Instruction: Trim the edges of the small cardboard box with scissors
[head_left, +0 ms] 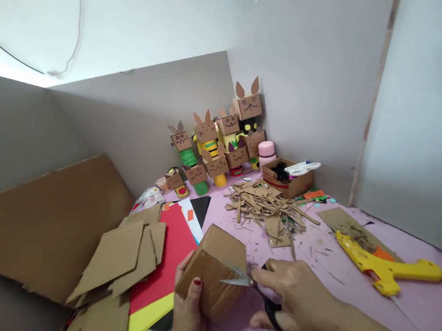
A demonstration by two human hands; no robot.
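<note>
My left hand [190, 306] grips a small brown cardboard box [212, 277] from its lower left side, thumb with red nail polish on the near face. The box is tilted above the pink-purple table. In my right hand [294, 299] is a pair of scissors [252, 282] with black handles. Their blades are parted and lie at the box's right edge; whether they touch or cut the cardboard, I cannot tell. Most of the fingers of my left hand are hidden behind the box.
Cardboard sheets [122, 254] and coloured paper [168, 253] are stacked at left. Cardboard scraps [267, 205] lie beyond the box. A yellow glue gun [385, 267] rests at right. Several cardboard animal figures [215, 165], a pink bottle [267, 151] and an open carton [292, 184] stand behind.
</note>
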